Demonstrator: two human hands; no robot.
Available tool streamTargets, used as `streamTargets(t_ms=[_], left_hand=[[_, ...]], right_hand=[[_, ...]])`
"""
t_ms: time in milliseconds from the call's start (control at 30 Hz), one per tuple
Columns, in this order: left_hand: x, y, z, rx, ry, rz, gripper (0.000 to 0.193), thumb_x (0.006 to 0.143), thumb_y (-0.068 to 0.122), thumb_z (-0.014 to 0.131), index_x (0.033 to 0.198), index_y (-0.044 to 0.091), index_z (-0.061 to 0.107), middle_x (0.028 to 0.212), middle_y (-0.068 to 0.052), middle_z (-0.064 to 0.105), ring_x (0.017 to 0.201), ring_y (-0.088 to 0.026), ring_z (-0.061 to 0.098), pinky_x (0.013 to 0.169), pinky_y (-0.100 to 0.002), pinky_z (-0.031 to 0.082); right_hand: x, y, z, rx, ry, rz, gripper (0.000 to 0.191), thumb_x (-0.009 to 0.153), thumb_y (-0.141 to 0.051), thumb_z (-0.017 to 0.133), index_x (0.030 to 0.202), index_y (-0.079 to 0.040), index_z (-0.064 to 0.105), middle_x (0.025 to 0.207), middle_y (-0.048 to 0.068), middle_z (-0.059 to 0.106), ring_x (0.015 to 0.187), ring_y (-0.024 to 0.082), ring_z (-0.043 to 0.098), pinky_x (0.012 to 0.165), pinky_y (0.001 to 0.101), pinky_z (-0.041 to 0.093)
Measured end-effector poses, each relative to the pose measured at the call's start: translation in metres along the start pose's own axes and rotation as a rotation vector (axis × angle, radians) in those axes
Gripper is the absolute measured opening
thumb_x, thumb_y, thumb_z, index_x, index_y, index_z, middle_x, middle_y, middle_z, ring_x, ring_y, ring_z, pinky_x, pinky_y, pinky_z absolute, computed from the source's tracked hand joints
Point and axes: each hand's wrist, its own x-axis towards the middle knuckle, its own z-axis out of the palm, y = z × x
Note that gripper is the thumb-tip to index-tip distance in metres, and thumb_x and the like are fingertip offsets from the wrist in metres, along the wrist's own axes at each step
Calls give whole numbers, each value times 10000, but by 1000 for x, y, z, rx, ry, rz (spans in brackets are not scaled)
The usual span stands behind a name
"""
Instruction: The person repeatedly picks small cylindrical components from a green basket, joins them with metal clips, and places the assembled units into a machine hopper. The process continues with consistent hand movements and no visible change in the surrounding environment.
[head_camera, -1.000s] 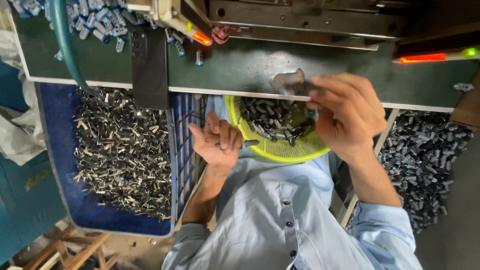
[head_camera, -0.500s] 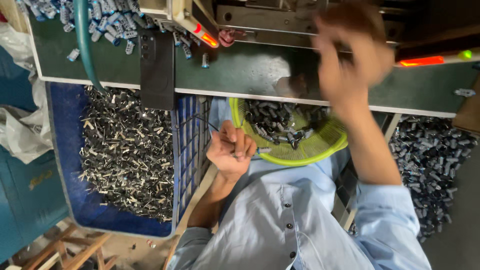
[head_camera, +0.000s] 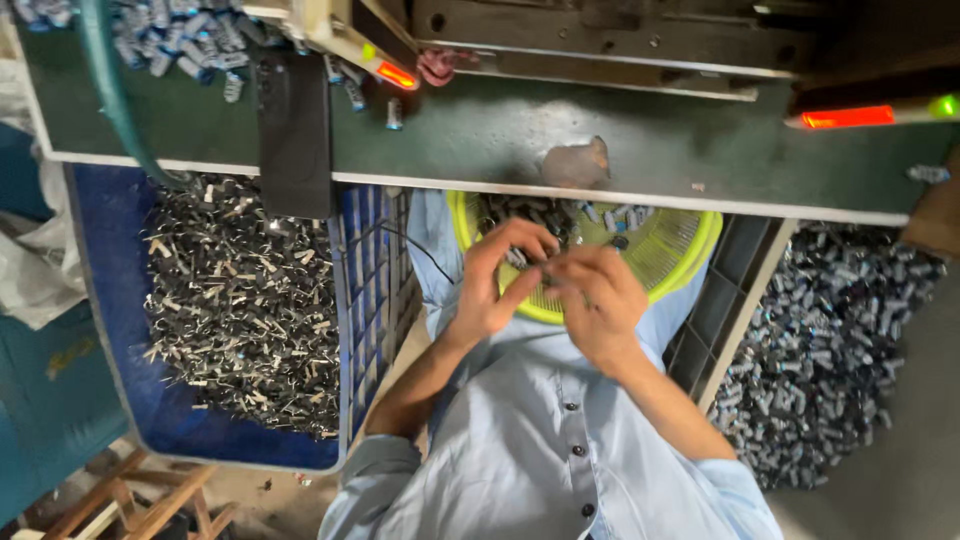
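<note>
Both hands meet over a yellow-green basket: the left hand (head_camera: 497, 282) curls its fingers round a small dark part (head_camera: 545, 268), thumb and forefinger pinched close, while the right hand (head_camera: 597, 295) closes its fingertips on the same spot from the 3 o'clock side. The part itself is mostly hidden between the fingers; only a dark sliver shows, and its shape cannot be made out.

Seen from the head camera, the yellow-green basket (head_camera: 690, 250) sits in the person's lap at the centre of the frame, tucked partly under the edge of a green worktable (head_camera: 500, 130) at 12 o'clock. It is round, with a slotted plastic wall, and holds a shallow heap of small grey and dark metal pieces (head_camera: 600, 215), some cylindrical, lying just beyond the fingertips.

At 9 o'clock from the hands, a blue crate (head_camera: 90, 260) is filled with a dense tangle of thin pale metal clips (head_camera: 240, 300). At 3 o'clock, a dark bin (head_camera: 735, 300) holds a large pile of small silvery cylinders (head_camera: 840, 340). On the worktable, a black flat device (head_camera: 294, 130) lies at 11 o'clock, more small cylinders are scattered at the upper left, and a red indicator light (head_camera: 848, 117) glows at 2 o'clock. A light blue buttoned shirt (head_camera: 540, 450) fills the 6 o'clock area.
</note>
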Motion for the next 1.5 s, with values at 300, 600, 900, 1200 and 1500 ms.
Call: streamTargets(t_ms=[300, 600, 900, 1200, 1500], left_hand=[[11, 20, -1, 201, -61, -202, 172, 901, 50, 733, 1056, 23, 663, 927, -102, 733, 817, -214, 753, 742, -300, 579], [3, 51, -45, 133, -107, -379, 248, 730, 69, 821, 923, 25, 671, 828, -104, 721, 677, -220, 693, 654, -306, 531], [-5, 23, -20, 210, -29, -172, 167, 823, -2, 709, 980, 16, 657, 898, -115, 681, 803, -279, 691, 734, -351, 533], [2, 34, -13, 235, -11, -296, 372, 779, 86, 896, 710, 85, 531, 578, 5, 510, 485, -115, 426, 463, -290, 296], [-22, 31, -88, -1171, 151, 449, 267, 923, 197, 629, 1178, 133, 680, 961, -58, 681, 908, -217, 628, 718, -341, 576]], right_hand=[[12, 17, -9, 220, 76, 237, 345, 856, 228, 616, 1059, -32, 513, 1034, 154, 743, 845, 202, 715, 724, 310, 581], [-6, 8, 26, 962, 66, 445, 366, 920, 209, 597, 1146, -28, 435, 1001, 192, 702, 932, 230, 721, 744, 331, 603], [0, 13, 11, 488, 54, 238, 327, 900, 241, 602, 1017, 11, 402, 1032, 296, 706, 943, 279, 745, 718, 356, 660], [-15, 26, 23, 939, 155, 714, 305, 919, 199, 525, 1011, -75, 427, 935, 199, 681, 769, 217, 670, 646, 303, 552], [-3, 46, -7, 1808, 215, 1021, 368, 873, 224, 504, 1064, -90, 509, 996, 105, 613, 853, 177, 587, 770, 266, 525]])
